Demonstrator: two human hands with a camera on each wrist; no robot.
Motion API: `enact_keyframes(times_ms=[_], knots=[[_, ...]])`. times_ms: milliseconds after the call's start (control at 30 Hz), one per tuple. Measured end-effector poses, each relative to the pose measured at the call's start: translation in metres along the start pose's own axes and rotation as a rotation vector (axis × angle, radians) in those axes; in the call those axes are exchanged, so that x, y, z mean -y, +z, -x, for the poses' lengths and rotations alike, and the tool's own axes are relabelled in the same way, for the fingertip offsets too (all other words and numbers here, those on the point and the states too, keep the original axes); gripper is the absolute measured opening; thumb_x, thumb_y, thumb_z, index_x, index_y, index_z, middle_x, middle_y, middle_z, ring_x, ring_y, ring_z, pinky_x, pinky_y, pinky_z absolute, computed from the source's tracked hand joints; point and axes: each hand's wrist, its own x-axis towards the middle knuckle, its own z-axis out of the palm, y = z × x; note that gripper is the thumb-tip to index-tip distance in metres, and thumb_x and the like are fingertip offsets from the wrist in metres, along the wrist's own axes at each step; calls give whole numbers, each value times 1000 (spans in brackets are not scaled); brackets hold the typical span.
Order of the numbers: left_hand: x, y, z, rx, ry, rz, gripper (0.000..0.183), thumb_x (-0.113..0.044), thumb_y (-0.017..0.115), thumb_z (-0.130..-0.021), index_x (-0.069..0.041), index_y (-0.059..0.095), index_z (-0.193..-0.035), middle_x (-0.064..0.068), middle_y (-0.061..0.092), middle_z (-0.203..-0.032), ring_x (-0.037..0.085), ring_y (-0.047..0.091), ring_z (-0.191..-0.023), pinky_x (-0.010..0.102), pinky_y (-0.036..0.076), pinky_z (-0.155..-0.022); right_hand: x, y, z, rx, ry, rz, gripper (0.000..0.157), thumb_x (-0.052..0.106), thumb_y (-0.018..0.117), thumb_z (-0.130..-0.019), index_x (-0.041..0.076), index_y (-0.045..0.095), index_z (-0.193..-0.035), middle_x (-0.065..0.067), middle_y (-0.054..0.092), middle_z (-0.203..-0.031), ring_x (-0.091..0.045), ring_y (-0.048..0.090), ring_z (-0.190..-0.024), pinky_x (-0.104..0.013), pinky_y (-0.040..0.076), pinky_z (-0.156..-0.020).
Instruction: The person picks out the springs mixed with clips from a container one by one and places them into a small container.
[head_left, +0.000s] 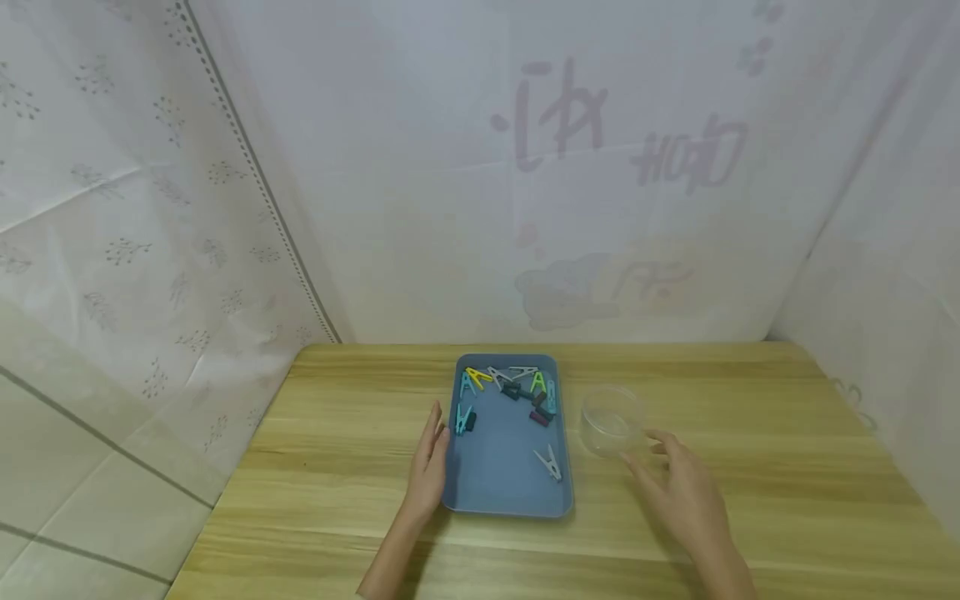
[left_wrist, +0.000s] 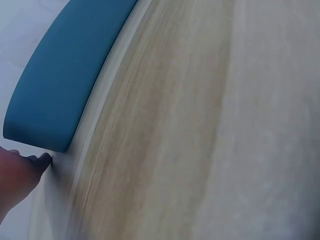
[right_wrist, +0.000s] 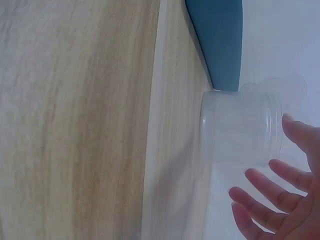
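A blue rectangular tray (head_left: 504,492) holds clothespins and several small dark cylinder-like pieces. Most of these sit in its far half, among them a yellow clothespin (head_left: 477,377), a green clothespin (head_left: 538,382) and a teal clothespin (head_left: 463,421). Nearer the front right lies a grey clothespin (head_left: 551,464). My left hand (head_left: 427,475) is against the tray's left side with fingers extended. To the tray's right stands a clear round plastic container (head_left: 611,425). Close beside it is my right hand (head_left: 686,496), its fingers spread in the right wrist view and not gripping the container (right_wrist: 240,127).
Everything stands on a wood-grain table (head_left: 322,467). Pale printed curtain cloth (head_left: 420,208) hangs behind the table's far edge, and more patterned cloth (head_left: 150,250) is at the left.
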Motion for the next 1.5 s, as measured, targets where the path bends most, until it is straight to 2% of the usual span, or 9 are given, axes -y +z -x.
enact_keyframes(times_ms=[267,567,800,1133,1500], knots=[[1,5,0,21,-31,9,56,-20,35,-117,-3,20,-168,21,22,-174,49,27,-156,64,24,-127,5,2,0,-43,-43,-60,53,32,72,-102,-5,58,-138,-34,68,-124,-53,70,-104,-66,59,-84],[-1,7,0,48,-40,-4,55,-17,33,-117,0,18,-167,19,16,-175,39,15,-161,56,17,-130,15,8,-2,-77,-66,-101,39,25,74,-101,-2,66,-128,-26,75,-115,-43,72,-98,-62,60,-81],[0,7,1,56,-34,-15,55,-18,35,-117,4,21,-165,23,17,-174,41,12,-161,58,14,-130,25,10,-4,-36,-44,-110,39,27,71,-103,1,65,-132,-22,75,-117,-41,71,-102,-60,60,-85],[0,7,1,40,-42,-2,55,-18,37,-116,4,25,-165,24,22,-172,42,15,-161,60,16,-130,39,14,-8,-9,-46,-152,38,25,71,-103,3,65,-134,-20,75,-117,-39,73,-103,-58,62,-88],[3,8,1,29,-39,-15,54,-17,38,-116,4,27,-165,25,23,-172,42,17,-160,60,16,-130,52,23,-17,-8,-119,-209,37,19,74,-101,0,67,-131,-17,75,-113,-31,74,-97,-51,64,-85]])
